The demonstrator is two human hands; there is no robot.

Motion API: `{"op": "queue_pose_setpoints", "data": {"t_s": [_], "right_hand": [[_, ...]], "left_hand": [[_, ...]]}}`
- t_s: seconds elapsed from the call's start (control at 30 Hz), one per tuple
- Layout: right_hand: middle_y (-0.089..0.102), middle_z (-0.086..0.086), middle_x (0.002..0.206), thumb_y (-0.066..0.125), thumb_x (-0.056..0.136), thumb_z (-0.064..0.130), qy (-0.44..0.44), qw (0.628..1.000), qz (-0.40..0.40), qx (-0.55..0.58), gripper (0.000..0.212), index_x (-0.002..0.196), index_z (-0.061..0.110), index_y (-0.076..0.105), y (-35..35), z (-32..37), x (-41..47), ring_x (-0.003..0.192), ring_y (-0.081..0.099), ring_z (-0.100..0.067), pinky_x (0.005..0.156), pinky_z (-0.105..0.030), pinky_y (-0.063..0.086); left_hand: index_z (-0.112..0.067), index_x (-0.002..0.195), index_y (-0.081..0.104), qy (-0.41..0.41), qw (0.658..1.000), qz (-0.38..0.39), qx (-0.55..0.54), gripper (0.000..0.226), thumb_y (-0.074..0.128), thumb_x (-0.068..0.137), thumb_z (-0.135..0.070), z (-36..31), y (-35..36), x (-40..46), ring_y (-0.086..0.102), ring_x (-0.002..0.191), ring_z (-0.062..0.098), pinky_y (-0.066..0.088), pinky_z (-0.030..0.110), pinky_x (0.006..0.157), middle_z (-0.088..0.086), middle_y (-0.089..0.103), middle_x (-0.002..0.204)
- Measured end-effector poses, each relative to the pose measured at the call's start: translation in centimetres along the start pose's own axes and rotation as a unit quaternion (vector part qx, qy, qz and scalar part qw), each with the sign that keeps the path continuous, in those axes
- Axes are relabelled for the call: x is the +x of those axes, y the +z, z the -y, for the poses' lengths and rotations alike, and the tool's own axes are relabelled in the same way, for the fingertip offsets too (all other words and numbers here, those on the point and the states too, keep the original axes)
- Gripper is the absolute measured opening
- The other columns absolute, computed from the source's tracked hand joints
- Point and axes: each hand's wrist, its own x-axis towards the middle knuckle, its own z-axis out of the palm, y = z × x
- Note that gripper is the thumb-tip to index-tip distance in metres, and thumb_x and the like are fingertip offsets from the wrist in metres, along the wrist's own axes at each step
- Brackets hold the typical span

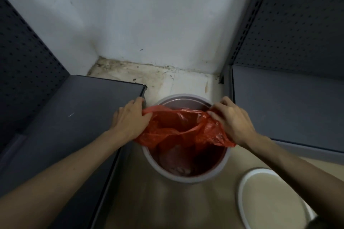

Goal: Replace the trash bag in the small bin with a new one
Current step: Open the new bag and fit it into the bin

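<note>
A small round grey bin (188, 178) stands on the floor between two dark shelf units. A red plastic trash bag (182, 128) hangs inside it, its mouth stretched across the top. My left hand (130, 119) grips the bag's left edge at the bin's left rim. My right hand (232, 119) pinches the bag's right edge above the right rim. The bag's near side drapes over the near rim, while the far rim (184, 96) is bare. Dark shapes lie at the bottom of the bag.
A white round lid or ring (245, 199) lies on the floor at the lower right. Dark grey shelves with pegboard backs flank the bin, left (74, 117) and right (288, 108). A dirty white wall corner (149, 24) is behind.
</note>
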Motion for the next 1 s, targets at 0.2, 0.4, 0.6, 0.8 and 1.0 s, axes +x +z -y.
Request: {"op": "queue_pose_setpoints", "data": {"t_s": [0.2,0.4,0.6,0.8,1.0], "right_hand": [[0.056,0.004,0.095,0.059,0.086,0.052,0.066,0.992,0.021,0.107,0.031,0.096,0.024,0.065,-1.2,-0.4,0.5,0.087,0.058,-0.016,0.078,-0.036,0.050],[0.066,-0.002,0.098,0.061,0.084,0.054,0.110,0.983,0.043,0.138,0.037,0.097,0.019,0.067,-2.8,-0.8,0.7,0.088,0.061,-0.018,0.074,-0.030,0.050],[0.066,0.000,0.099,0.064,0.079,0.058,0.145,0.980,0.047,0.125,0.046,0.099,0.017,0.066,-3.5,-1.0,0.7,0.090,0.061,-0.016,0.079,-0.033,0.051],[0.051,0.001,0.103,0.072,0.078,0.042,0.086,0.994,-0.013,0.069,0.034,0.103,0.020,0.065,-4.8,1.2,2.3,0.097,0.050,-0.017,0.085,-0.033,0.045],[0.065,-0.004,0.092,0.061,0.084,0.014,-0.056,0.994,-0.020,0.096,0.009,0.089,0.013,0.068,-6.6,8.4,2.8,0.087,0.058,-0.021,0.080,-0.036,0.049]], "left_hand": [[-0.027,0.145,0.031,0.059,0.998,-0.004,0.038,0.076,0.054,0.082,-0.061,-0.4,-3.1,-0.9,0.053,0.117,0.033,0.044,0.045,0.092,0.003,0.046,0.138],[-0.009,0.107,0.064,0.477,0.853,-0.145,0.150,0.022,0.062,0.085,-0.011,-2.7,-2.8,-2.3,0.056,0.089,0.022,0.049,0.035,0.080,0.007,0.060,0.099],[-0.015,0.129,0.057,0.351,0.930,-0.058,0.094,0.048,0.063,0.087,-0.039,-4.3,0.0,-1.6,0.052,0.114,0.020,0.046,0.034,0.097,0.003,0.054,0.125],[-0.019,0.148,0.034,0.286,0.953,-0.001,0.102,0.094,0.062,0.074,-0.069,-4.2,0.4,-0.2,0.035,0.135,0.021,0.031,0.038,0.113,0.002,0.034,0.148],[-0.020,0.150,0.028,0.289,0.952,0.022,0.097,0.105,0.061,0.067,-0.076,-4.0,-0.2,0.1,0.029,0.140,0.021,0.028,0.040,0.116,-0.001,0.024,0.156]]}}
